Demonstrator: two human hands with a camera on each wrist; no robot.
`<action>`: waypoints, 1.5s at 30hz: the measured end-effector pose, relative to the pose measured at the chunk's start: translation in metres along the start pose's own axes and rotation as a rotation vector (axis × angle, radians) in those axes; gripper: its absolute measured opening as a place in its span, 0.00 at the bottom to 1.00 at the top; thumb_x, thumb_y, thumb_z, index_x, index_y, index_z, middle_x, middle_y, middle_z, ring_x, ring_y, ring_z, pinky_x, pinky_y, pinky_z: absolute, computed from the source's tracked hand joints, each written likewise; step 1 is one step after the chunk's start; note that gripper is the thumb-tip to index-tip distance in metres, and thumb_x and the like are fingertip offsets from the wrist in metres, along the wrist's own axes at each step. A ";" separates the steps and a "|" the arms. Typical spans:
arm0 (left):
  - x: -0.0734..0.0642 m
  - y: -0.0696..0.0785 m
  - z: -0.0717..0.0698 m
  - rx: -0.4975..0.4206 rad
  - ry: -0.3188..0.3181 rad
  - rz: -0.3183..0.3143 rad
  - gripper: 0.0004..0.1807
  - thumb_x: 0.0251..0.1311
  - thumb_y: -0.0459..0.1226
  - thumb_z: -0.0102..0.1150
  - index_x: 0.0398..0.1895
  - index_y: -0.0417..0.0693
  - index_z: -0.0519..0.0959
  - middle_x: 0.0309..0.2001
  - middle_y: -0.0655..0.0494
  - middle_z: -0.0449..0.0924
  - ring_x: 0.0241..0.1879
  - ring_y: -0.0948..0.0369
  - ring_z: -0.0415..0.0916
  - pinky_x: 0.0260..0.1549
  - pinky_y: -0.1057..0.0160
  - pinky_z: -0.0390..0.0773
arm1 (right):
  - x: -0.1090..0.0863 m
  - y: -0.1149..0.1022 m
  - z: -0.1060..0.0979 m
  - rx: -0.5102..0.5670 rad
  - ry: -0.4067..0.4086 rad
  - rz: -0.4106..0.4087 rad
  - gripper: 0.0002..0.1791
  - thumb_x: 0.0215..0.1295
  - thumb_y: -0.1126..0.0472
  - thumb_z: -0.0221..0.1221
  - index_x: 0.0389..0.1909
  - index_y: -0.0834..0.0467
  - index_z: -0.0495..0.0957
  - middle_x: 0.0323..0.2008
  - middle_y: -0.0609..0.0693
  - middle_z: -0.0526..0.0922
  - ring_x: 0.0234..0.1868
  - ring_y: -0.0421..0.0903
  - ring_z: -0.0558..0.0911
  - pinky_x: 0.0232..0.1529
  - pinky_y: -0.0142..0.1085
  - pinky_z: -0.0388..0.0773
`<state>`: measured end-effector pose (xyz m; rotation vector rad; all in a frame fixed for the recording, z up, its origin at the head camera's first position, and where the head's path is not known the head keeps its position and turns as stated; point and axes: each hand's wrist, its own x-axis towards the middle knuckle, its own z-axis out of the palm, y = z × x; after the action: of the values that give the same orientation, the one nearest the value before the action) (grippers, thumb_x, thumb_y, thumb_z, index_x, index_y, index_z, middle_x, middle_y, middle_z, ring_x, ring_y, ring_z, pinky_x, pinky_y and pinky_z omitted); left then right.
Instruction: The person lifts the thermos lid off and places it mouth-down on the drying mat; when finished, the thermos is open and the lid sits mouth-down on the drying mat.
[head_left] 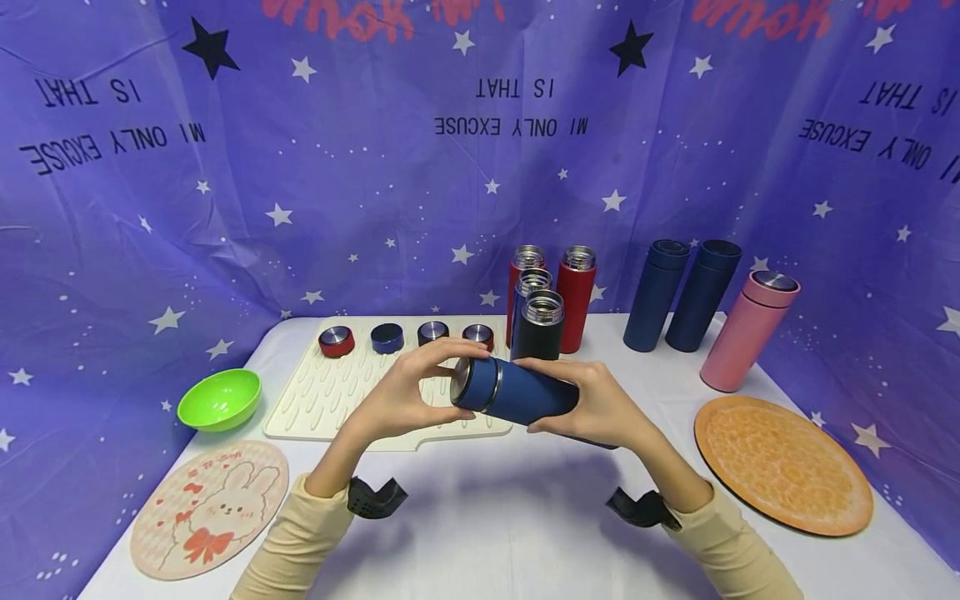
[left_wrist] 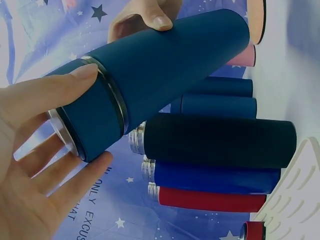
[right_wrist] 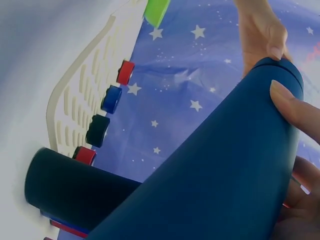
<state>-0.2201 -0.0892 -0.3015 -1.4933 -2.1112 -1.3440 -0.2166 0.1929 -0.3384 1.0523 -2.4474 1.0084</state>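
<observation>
A dark blue thermos flask [head_left: 528, 393] is held tilted above the table, its capped end to the left. My left hand [head_left: 401, 390] grips the cap [left_wrist: 90, 117] between thumb and fingers. A shiny silver ring [left_wrist: 111, 92] shows between cap and body. My right hand [head_left: 602, 402] holds the flask's body from the other side, thumb below and fingers over it. Just behind stands an uncapped black flask [head_left: 543, 337], close to a blue one [head_left: 531, 282] and two red ones, the nearer red flask [head_left: 577, 302] to its right.
Several loose caps, among them a blue cap [head_left: 387, 338], line the far edge of a cream draining mat [head_left: 322, 408]. Capped blue flasks [head_left: 654, 300] and a pink flask [head_left: 748, 333] stand back right. A green bowl [head_left: 220, 402], rabbit mat [head_left: 217, 508] and orange round mat [head_left: 780, 467] lie at the sides.
</observation>
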 end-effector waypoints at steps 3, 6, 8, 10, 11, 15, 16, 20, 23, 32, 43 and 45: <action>-0.001 -0.003 0.001 -0.002 0.008 -0.027 0.35 0.39 0.24 0.76 0.56 0.32 0.73 0.55 0.41 0.75 0.56 0.51 0.71 0.43 0.54 0.83 | 0.000 0.000 0.001 -0.001 -0.002 0.000 0.43 0.40 0.52 0.79 0.63 0.45 0.74 0.52 0.47 0.82 0.48 0.44 0.81 0.47 0.43 0.81; -0.005 -0.014 0.004 -0.015 0.035 -0.116 0.35 0.43 0.28 0.76 0.58 0.36 0.73 0.56 0.43 0.75 0.52 0.50 0.75 0.41 0.56 0.83 | -0.001 -0.001 0.003 -0.039 0.031 -0.047 0.43 0.39 0.55 0.79 0.63 0.48 0.74 0.53 0.49 0.81 0.49 0.46 0.81 0.48 0.45 0.81; -0.007 -0.022 0.007 -0.021 0.064 -0.202 0.35 0.45 0.31 0.76 0.60 0.40 0.73 0.56 0.46 0.75 0.50 0.51 0.76 0.40 0.58 0.84 | 0.000 -0.003 0.005 -0.078 0.060 -0.091 0.43 0.39 0.57 0.79 0.62 0.51 0.75 0.54 0.50 0.81 0.51 0.48 0.80 0.50 0.47 0.80; -0.009 -0.030 0.009 -0.025 0.095 -0.287 0.34 0.47 0.36 0.76 0.60 0.47 0.74 0.55 0.50 0.76 0.47 0.53 0.78 0.38 0.61 0.84 | 0.000 -0.003 0.007 -0.112 0.086 -0.129 0.43 0.39 0.59 0.79 0.62 0.53 0.74 0.55 0.51 0.80 0.53 0.50 0.79 0.51 0.49 0.79; -0.010 -0.033 0.009 -0.024 0.106 -0.317 0.33 0.48 0.38 0.75 0.60 0.49 0.74 0.54 0.52 0.76 0.47 0.54 0.79 0.38 0.62 0.84 | 0.001 -0.003 0.008 -0.123 0.096 -0.143 0.43 0.38 0.60 0.79 0.62 0.54 0.74 0.55 0.51 0.80 0.54 0.50 0.79 0.52 0.50 0.78; -0.010 -0.038 0.010 -0.029 0.102 -0.337 0.32 0.49 0.41 0.75 0.60 0.55 0.74 0.54 0.56 0.76 0.46 0.58 0.79 0.39 0.64 0.83 | 0.001 -0.001 0.009 -0.135 0.100 -0.147 0.44 0.38 0.62 0.79 0.62 0.55 0.74 0.55 0.51 0.80 0.54 0.50 0.79 0.52 0.49 0.78; -0.010 -0.039 0.010 -0.030 0.087 -0.315 0.33 0.48 0.41 0.75 0.61 0.56 0.74 0.55 0.56 0.75 0.47 0.58 0.78 0.40 0.63 0.83 | 0.001 -0.001 0.008 -0.129 0.093 -0.135 0.44 0.38 0.61 0.79 0.62 0.54 0.74 0.55 0.51 0.80 0.54 0.50 0.79 0.52 0.48 0.79; -0.008 -0.039 0.009 -0.037 0.007 -0.177 0.39 0.44 0.33 0.77 0.63 0.47 0.72 0.60 0.53 0.73 0.55 0.56 0.74 0.46 0.60 0.81 | 0.001 0.001 0.005 -0.086 0.048 -0.075 0.44 0.38 0.58 0.79 0.62 0.51 0.75 0.53 0.49 0.81 0.51 0.48 0.79 0.50 0.47 0.79; -0.005 -0.030 0.006 -0.029 -0.028 -0.076 0.39 0.40 0.27 0.77 0.61 0.38 0.71 0.59 0.47 0.73 0.57 0.54 0.71 0.46 0.56 0.81 | 0.001 0.003 0.003 -0.047 0.019 -0.032 0.44 0.37 0.56 0.80 0.62 0.48 0.76 0.52 0.49 0.82 0.49 0.48 0.80 0.48 0.46 0.80; -0.001 -0.004 0.001 -0.038 0.072 -0.289 0.32 0.46 0.29 0.74 0.58 0.36 0.74 0.54 0.43 0.76 0.48 0.49 0.77 0.39 0.57 0.84 | 0.001 0.003 0.005 -0.079 0.047 -0.076 0.44 0.38 0.58 0.79 0.63 0.51 0.74 0.54 0.52 0.81 0.51 0.50 0.80 0.50 0.48 0.80; -0.011 -0.038 -0.004 -0.035 0.157 -0.351 0.34 0.48 0.37 0.75 0.61 0.47 0.74 0.49 0.51 0.79 0.47 0.55 0.78 0.40 0.63 0.83 | 0.000 0.001 -0.002 -0.098 0.064 -0.051 0.44 0.39 0.57 0.79 0.64 0.50 0.73 0.53 0.51 0.81 0.50 0.47 0.81 0.50 0.45 0.80; -0.012 -0.039 -0.005 -0.031 0.156 -0.342 0.34 0.48 0.39 0.75 0.61 0.48 0.74 0.49 0.54 0.79 0.46 0.57 0.78 0.40 0.63 0.83 | 0.000 0.002 -0.004 -0.081 0.064 -0.043 0.45 0.39 0.56 0.79 0.64 0.48 0.73 0.52 0.50 0.81 0.49 0.45 0.81 0.49 0.44 0.80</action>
<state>-0.2486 -0.1028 -0.3279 -1.0273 -2.3241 -1.5543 -0.2175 0.1967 -0.3366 1.0250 -2.3829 0.9072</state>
